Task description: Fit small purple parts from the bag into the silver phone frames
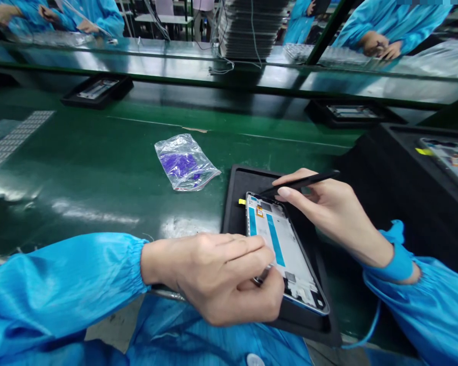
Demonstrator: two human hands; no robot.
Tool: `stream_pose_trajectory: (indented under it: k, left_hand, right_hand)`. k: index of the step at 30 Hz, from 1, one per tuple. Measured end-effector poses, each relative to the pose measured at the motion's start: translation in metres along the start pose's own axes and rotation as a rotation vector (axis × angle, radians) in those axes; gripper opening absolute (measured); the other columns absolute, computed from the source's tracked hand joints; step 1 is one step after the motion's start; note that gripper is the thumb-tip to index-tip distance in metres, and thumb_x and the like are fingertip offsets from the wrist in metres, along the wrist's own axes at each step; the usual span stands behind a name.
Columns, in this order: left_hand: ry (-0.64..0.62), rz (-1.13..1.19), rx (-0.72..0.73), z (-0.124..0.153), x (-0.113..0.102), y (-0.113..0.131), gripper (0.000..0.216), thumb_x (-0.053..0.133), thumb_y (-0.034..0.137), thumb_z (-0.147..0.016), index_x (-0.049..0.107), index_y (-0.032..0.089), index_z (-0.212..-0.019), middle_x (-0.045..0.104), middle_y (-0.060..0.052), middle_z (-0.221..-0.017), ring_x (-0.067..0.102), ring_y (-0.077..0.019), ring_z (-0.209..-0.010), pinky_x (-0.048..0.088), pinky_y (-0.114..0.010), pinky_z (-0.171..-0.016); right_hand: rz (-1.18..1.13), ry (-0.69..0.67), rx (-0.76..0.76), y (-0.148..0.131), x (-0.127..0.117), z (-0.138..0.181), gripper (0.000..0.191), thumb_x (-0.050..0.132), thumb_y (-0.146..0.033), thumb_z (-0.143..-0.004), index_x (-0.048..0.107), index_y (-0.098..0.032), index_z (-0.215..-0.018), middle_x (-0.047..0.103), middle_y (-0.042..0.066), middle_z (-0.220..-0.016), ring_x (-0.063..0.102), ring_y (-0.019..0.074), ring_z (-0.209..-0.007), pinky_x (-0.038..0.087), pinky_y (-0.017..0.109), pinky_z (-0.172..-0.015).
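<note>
- Phone housing (294, 241) sits in the black tray (231, 203), at the near edge of the bench, inner side up.
- Long axis runs far-left to near-right, slanting away from the wearer.
- Right hand (328, 203) is off the far right corner, pinching a black pen-like tool (309, 181); its tip points left at the far short end. Can't tell from here if it touches.
- Left hand (223, 277) covers the near-left long edge, fingers curled close to thumb; shiny metal bit (262, 275) shows in the gap, can't tell if gripped.
- Right hand is nearer the far end; left is nearer the middle and near end.
</note>
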State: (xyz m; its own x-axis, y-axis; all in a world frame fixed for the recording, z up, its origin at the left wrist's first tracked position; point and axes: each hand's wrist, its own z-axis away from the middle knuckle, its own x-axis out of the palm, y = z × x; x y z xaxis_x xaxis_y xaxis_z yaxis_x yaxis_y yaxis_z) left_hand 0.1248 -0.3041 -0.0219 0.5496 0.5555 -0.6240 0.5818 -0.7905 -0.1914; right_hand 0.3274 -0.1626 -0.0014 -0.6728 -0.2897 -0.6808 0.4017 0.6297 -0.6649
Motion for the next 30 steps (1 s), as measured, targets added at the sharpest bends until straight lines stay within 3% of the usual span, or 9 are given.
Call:
stream_pose_trajectory:
  k: [10, 18, 24, 30]
  left_hand:
    - [-0.005, -0.005, 0.009, 0.002, 0.002, 0.0, 0.01, 0.064, 0.015, -0.088, 0.072, 0.016, -0.094, 0.076, -0.007, -0.09, 0.073, -0.0203, -0.092, 0.065, -0.029, -0.078]
    - [0.006, 0.023, 0.001, 0.001, 0.002, 0.0, 0.008, 0.066, 0.014, -0.086, 0.071, 0.013, -0.091, 0.076, -0.009, -0.088, 0.074, -0.0216, -0.089, 0.066, -0.03, -0.077]
    - [0.017, 0.032, -0.012, 0.001, 0.003, 0.001, 0.008, 0.066, 0.014, -0.085, 0.071, 0.012, -0.092, 0.076, -0.009, -0.087, 0.074, -0.0214, -0.087, 0.065, -0.029, -0.074]
    - [0.029, 0.036, -0.015, -0.001, 0.002, 0.0, 0.008, 0.065, 0.013, -0.085, 0.071, 0.012, -0.091, 0.076, -0.009, -0.085, 0.074, -0.0213, -0.085, 0.063, -0.028, -0.069]
  right_hand:
    - [-0.076, 0.003, 0.095, 0.003, 0.003, -0.002, 0.028, 0.067, -0.051, -0.088, 0.073, -0.025, -0.091, 0.075, 0.004, -0.096, 0.071, 0.0246, -0.082, 0.056, 0.038, -0.072]
    - [-0.036, -0.007, 0.073, 0.003, 0.005, -0.003, 0.023, 0.066, -0.047, -0.089, 0.074, -0.025, -0.089, 0.076, 0.005, -0.099, 0.071, 0.0255, -0.088, 0.056, 0.039, -0.077]
    - [-0.069, -0.014, 0.124, 0.005, 0.005, -0.004, 0.031, 0.066, -0.053, -0.088, 0.073, -0.023, -0.09, 0.076, 0.006, -0.094, 0.072, 0.0238, -0.077, 0.058, 0.038, -0.069]
    - [-0.209, -0.018, 0.207, 0.011, 0.004, -0.004, 0.037, 0.071, -0.058, -0.083, 0.074, -0.023, -0.092, 0.076, 0.005, -0.092, 0.075, 0.0255, -0.078, 0.064, 0.042, -0.073]
